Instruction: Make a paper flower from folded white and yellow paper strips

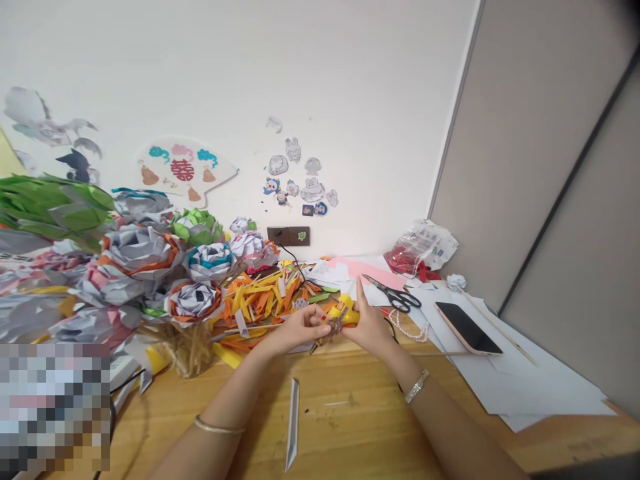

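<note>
A yellow hot glue gun (343, 311) is held over the wooden table, its nozzle pointing down to the left. My right hand (371, 325) is wrapped around its body, with the index finger stretched upward. My left hand (303, 328) has its fingers closed at the gun's front part, near the nozzle; the exact contact is partly hidden. Below them a folded white paper strip (293, 427) lies on the table. Just beyond my left hand is a pile of folded orange and yellow paper pieces (260, 297).
Folded paper flowers (145, 257) crowd the left side. Black-handled scissors (395, 295), a pearl string (417, 331), a phone (467, 327) and white paper sheets (530, 380) lie to the right. A black cord (297, 263) runs from the wall socket (289, 236).
</note>
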`<action>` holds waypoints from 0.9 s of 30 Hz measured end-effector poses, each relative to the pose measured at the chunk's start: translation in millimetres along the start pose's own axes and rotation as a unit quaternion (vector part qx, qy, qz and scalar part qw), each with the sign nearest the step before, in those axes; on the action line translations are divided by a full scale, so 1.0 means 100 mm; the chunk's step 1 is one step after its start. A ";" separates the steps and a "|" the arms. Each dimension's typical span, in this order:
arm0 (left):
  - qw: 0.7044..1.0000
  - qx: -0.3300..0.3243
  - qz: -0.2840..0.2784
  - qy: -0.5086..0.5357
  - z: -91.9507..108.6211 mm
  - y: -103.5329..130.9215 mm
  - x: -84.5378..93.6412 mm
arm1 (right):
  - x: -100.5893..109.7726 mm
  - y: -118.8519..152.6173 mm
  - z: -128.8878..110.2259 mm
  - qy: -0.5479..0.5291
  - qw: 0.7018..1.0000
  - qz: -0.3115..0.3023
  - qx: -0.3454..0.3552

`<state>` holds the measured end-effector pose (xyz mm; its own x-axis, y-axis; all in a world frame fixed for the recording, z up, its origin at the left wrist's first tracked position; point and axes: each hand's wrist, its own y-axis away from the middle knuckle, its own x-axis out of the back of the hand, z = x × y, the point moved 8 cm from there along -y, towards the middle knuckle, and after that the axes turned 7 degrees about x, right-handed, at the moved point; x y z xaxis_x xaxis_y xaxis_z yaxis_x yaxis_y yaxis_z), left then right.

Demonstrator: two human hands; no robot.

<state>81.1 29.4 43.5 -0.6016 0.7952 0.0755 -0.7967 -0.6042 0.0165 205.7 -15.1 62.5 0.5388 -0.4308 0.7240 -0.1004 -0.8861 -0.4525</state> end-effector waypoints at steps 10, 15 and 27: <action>0.996 -0.018 0.059 -0.057 -0.08 -0.10 0.01 | -0.04 -0.02 0.00 0.115 0.993 -0.011 -0.004; 0.977 -0.038 0.136 -0.162 -0.06 -0.09 0.08 | -0.08 -0.02 -0.03 0.169 0.986 -0.012 0.008; 0.960 -0.052 0.168 -0.216 0.08 -0.03 -0.01 | -0.11 -0.03 -0.02 0.157 0.987 0.004 0.024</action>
<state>84.6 30.4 50.9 -0.7634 0.4474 0.4658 -0.5764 -0.7974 -0.1788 198.8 -8.5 57.1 0.2516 -0.4761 0.8426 -0.0594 -0.8766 -0.4776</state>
